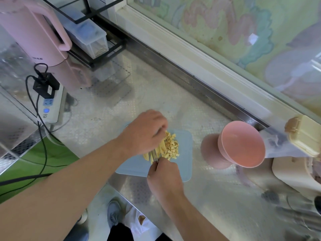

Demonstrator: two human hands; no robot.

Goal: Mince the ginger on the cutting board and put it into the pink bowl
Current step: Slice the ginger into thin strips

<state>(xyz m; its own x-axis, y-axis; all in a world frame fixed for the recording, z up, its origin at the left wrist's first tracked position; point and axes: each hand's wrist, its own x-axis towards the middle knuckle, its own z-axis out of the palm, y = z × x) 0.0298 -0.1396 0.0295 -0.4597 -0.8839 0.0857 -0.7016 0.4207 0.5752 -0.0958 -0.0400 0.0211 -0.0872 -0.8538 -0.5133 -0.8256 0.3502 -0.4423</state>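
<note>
Your left hand (145,131) rests curled over the ginger (166,147) on the cutting board (184,153), fingertips bent down and pressing on the uncut strips at the pile's left side. Your right hand (164,174) is closed around the handle of a knife (156,158); only a short stretch of the blade shows, standing among the strips just beside your left fingertips. How far the blade has gone through cannot be told.

The ginger lies in one heap near the middle of the pale blue board: long strips on the left, small diced pieces on the right and toward the far edge. All of it is on the board.

The pink bowl (243,145) stands on the metal counter (199,197) to the right of the board, near it but not touching, and is seen tilted by the wide lens; its inside shows no ginger. A cream lidded box (305,134) sits just beyond the bowl. At the far left stand a pink kettle (34,32) and a power strip (50,103) with black plugs.
</note>
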